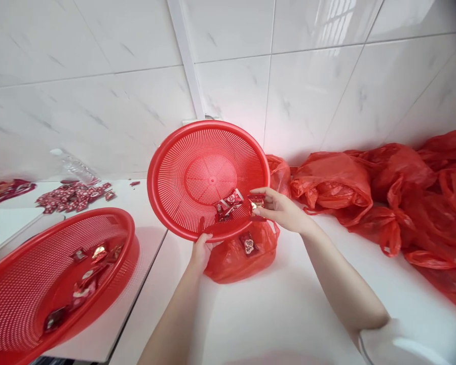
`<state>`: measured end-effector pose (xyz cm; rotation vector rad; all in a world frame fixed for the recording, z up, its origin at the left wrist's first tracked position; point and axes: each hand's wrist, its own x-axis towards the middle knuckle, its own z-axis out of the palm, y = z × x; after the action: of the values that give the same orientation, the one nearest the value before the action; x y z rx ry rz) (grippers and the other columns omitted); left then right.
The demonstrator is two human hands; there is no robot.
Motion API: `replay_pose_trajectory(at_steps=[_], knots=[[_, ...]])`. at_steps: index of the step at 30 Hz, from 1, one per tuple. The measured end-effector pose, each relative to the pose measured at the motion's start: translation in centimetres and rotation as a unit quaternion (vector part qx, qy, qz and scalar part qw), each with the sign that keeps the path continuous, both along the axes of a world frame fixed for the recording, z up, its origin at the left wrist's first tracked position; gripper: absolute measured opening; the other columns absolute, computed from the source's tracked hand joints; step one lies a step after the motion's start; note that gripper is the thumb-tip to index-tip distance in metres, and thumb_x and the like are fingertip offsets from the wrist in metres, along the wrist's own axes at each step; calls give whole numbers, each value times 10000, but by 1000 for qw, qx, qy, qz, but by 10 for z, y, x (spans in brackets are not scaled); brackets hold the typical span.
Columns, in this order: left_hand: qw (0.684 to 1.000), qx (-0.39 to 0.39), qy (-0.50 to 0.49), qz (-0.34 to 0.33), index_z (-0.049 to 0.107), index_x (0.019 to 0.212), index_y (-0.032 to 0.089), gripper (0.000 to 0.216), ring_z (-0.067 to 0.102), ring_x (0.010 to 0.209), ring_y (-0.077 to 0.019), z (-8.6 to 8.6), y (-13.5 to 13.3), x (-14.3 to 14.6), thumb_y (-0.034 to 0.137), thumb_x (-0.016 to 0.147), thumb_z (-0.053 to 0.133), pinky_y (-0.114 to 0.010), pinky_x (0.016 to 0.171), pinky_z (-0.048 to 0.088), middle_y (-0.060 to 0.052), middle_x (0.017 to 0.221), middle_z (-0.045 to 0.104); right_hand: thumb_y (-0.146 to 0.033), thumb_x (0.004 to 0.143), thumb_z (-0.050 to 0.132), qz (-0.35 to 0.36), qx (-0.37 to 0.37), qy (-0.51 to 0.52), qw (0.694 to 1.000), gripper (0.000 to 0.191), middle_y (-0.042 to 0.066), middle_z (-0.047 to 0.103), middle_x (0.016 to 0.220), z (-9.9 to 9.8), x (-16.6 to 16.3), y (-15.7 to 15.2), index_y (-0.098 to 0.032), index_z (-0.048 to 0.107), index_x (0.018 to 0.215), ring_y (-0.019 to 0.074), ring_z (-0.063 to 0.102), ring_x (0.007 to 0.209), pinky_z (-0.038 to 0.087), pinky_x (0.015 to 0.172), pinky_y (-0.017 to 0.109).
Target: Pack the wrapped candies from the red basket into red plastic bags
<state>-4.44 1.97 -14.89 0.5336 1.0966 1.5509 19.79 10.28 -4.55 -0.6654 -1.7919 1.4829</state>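
My left hand (201,252) grips the near rim of a round red plastic basket (209,137), which is tilted so its inside faces me. A few wrapped packets (228,205) lie in the lower right of this basket. At its right rim, my right hand (275,208) pinches a shiny red wrapped packet (256,205) between thumb and fingers. Below the basket a red plastic bag (235,266) rests on the white table, with a dark red packet (248,243) on top of it.
At the left, a second red basket (19,284) is tilted and contains several wrapped packets. Behind it lie a pile of small red packets (72,196) and a clear plastic bottle (76,167). Several filled red bags (334,182) line the tiled wall on the right.
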Motion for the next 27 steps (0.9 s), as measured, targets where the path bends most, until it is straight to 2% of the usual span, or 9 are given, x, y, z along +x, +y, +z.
replay_pose_trajectory(at_steps=[6, 12, 14, 16, 20, 23, 25, 27], knots=[[1000, -14, 1, 25, 708, 739, 156, 188, 672, 954, -299, 0, 3, -7, 233, 579, 646, -461, 880, 540, -65, 803, 735, -292, 752, 735, -37, -32, 6, 999, 515, 72, 658, 1077, 0, 6, 8, -211, 508, 1207, 171, 662, 902, 548, 868, 375], [999, -12, -2, 35, 711, 770, 141, 209, 682, 919, -282, -2, 6, -9, 217, 584, 653, -459, 888, 538, -71, 859, 741, -295, 744, 730, -75, -30, 23, 997, 663, 86, 653, 1112, 6, 5, 4, -203, 440, 1332, 193, 665, 943, 543, 888, 388], [999, -7, -3, 33, 710, 782, 136, 211, 682, 923, -287, -3, 5, -8, 212, 593, 657, -461, 890, 536, -77, 869, 742, -313, 746, 726, -90, -19, 16, 996, 655, 85, 655, 1111, 8, 4, 2, -202, 454, 1331, 188, 663, 935, 549, 870, 367], [1000, -5, -2, 30, 711, 781, 129, 214, 680, 931, -297, -3, 5, -6, 211, 590, 659, -466, 891, 534, -82, 855, 742, -342, 761, 712, -92, -10, 14, 996, 569, 69, 666, 1058, 9, 3, 1, -197, 506, 1271, 179, 664, 900, 562, 822, 341], [999, -9, 1, 47, 712, 767, 140, 216, 674, 955, -307, -1, 5, -2, 214, 572, 658, -482, 907, 527, -71, 825, 740, -424, 848, 603, -17, -31, -43, 998, 330, 41, 667, 931, 3, 1, 1, -171, 610, 1060, 167, 657, 806, 584, 662, 291], [997, -4, 4, 77, 707, 782, 160, 236, 672, 968, -304, 0, 5, 1, 203, 553, 672, -485, 924, 519, -47, 817, 739, -391, 883, 554, 50, -26, -137, 989, 274, 25, 670, 876, -14, -10, 0, -177, 633, 1035, 143, 641, 694, 562, 559, 257], [996, 5, -2, 86, 705, 818, 160, 268, 671, 977, -306, 1, 4, 1, 203, 555, 678, -484, 926, 517, -47, 836, 741, -342, 887, 554, 91, -21, -183, 979, 238, 12, 676, 818, -28, -22, -2, -182, 628, 1047, 137, 641, 640, 554, 555, 257], [996, 17, -11, 91, 701, 872, 160, 308, 664, 1005, -306, 1, 4, 0, 200, 568, 676, -478, 933, 513, -52, 883, 743, -296, 878, 574, 99, 21, -235, 967, 169, 16, 694, 800, -39, -32, -5, -186, 636, 990, 152, 663, 663, 552, 609, 271]])
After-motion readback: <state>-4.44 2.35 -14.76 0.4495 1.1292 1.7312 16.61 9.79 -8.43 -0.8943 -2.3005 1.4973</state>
